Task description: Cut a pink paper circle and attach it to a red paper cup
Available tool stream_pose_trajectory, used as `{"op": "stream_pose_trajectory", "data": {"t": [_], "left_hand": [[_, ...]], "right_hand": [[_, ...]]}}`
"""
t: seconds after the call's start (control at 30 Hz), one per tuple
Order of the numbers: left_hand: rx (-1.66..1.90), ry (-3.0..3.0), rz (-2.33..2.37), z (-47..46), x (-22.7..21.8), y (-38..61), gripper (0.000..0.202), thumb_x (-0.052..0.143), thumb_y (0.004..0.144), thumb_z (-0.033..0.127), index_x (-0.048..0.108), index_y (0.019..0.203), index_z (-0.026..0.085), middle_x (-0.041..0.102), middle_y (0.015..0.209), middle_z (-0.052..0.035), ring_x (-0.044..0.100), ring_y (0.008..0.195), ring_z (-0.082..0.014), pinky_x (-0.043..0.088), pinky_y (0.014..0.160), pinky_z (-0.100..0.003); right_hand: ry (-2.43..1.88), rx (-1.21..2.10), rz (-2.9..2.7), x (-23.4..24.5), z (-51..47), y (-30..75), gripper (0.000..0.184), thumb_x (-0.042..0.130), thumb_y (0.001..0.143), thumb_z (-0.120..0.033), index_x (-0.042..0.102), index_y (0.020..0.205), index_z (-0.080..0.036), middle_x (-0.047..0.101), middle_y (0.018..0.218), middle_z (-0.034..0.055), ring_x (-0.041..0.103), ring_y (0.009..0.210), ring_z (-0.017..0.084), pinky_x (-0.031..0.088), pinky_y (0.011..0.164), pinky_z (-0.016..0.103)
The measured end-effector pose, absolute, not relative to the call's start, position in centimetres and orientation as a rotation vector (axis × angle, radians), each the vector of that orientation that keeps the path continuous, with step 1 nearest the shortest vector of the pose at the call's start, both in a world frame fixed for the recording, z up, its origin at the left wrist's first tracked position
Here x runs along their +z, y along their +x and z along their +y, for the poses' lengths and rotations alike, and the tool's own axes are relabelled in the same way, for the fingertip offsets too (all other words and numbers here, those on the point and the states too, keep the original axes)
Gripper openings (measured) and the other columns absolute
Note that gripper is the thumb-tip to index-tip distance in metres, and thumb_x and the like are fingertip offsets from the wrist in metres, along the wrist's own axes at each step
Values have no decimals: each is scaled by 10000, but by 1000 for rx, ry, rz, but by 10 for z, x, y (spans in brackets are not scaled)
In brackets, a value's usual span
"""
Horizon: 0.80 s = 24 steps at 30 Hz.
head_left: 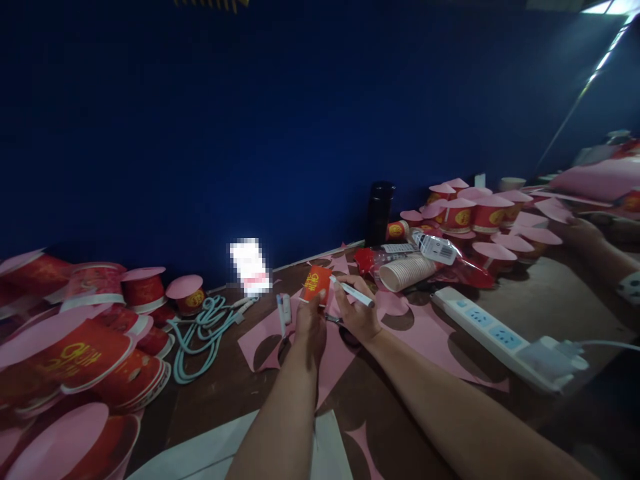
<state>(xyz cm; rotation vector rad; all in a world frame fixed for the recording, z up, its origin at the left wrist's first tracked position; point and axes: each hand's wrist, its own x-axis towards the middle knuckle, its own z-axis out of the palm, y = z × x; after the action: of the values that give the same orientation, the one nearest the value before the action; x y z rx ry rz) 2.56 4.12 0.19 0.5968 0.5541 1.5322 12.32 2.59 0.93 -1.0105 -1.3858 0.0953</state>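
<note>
My left hand [311, 319] is closed around a red paper cup [316, 281] with gold lettering, held over the table in front of me. In my right hand [361, 312] is a white marker pen [356, 293], its front end close to the cup's side; whether it touches I cannot tell. Under both hands lies pink paper [334, 373] with round pieces cut out. A pair of scissors [334, 321] shows partly behind my right hand, the rest hidden. Two more pens [284, 311] lie just left of my left hand.
Red cups with pink paper discs [185, 293] crowd the left side, more [459, 215] the back right. A cable [210, 333], a lit blurred screen [251, 267], a black bottle [380, 212], stacked paper cups [407, 272] and a power strip [485, 327] surround the work. Another person's hand [580, 233] is at right.
</note>
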Motion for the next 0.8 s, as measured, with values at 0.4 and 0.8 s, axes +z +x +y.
{"op": "stream_pose_trajectory", "data": {"t": [0.4, 0.8], "left_hand": [[1475, 518, 600, 44, -9, 24, 334, 761, 633, 157, 686, 958, 177, 722, 977, -44, 649, 1018, -188, 419, 1009, -334], [1483, 499, 616, 46, -11, 24, 351, 764, 619, 145, 685, 961, 169, 720, 955, -40, 657, 981, -183, 436, 960, -305]], "right_hand": [[-1024, 82, -1398, 6, 28, 124, 128, 573, 878, -260, 625, 982, -206, 688, 941, 67, 650, 902, 201, 533, 829, 359], [-1033, 95, -1410, 7, 28, 124, 131, 569, 881, -267, 624, 984, -210, 689, 936, 66, 657, 895, 201, 535, 813, 347]]}}
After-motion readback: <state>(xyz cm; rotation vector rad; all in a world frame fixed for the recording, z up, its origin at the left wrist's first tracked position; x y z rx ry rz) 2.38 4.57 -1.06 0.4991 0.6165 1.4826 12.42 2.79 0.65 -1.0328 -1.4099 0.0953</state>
